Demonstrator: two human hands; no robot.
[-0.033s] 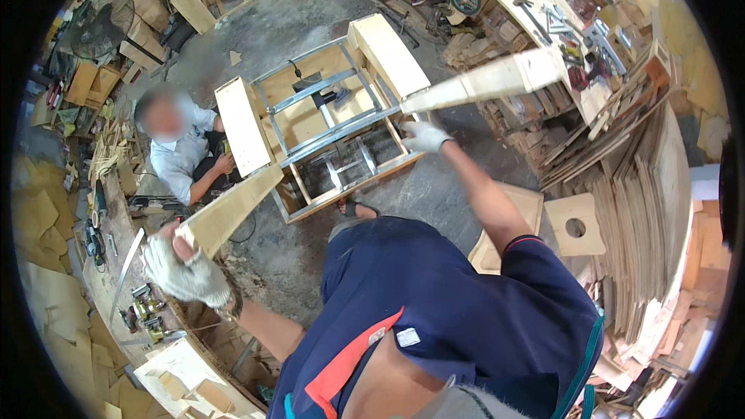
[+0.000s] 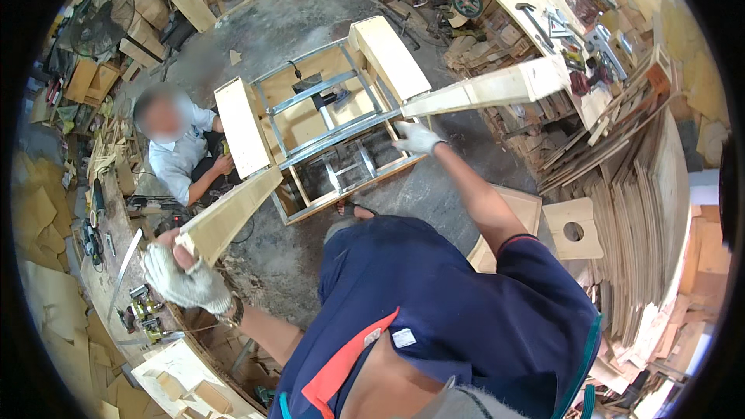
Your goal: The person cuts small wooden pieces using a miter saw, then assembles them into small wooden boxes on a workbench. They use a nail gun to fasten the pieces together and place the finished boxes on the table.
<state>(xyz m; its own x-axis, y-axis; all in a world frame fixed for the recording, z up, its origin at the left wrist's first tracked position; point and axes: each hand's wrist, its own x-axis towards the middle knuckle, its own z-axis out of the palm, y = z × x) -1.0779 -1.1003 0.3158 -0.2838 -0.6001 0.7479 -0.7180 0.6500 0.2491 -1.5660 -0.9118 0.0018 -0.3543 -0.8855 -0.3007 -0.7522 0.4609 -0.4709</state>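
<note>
A sofa-like wooden frame (image 2: pixel 310 215) with a metal folding mechanism (image 2: pixel 339 140) stands on the floor ahead of me. Two pale box-shaped arms flank it, each with a tapering wooden panel reaching toward me. My left hand (image 2: pixel 186 273), in a white knitted glove with bare fingertips, is closed round the near end of the left wooden panel (image 2: pixel 233 213). My right hand (image 2: pixel 419 140), also gloved, has its fingers stretched out at the frame's right side rail, below the right wooden panel (image 2: pixel 489 91). Whether those fingers touch the rail, I cannot tell.
A co-worker (image 2: pixel 174 143) crouches by the frame's left side. On the left bench (image 2: pixel 116 295) lie power tools; a hammer (image 2: pixel 535 25) and other tools lie on the right bench. Stacked thin boards (image 2: pixel 636 233) lean at right. A fan (image 2: pixel 101 22) stands far left.
My right hand has shifted slightly left, closer to the frame's side rail. The right wooden panel's near end sits a little lower. My left hand keeps its hold.
</note>
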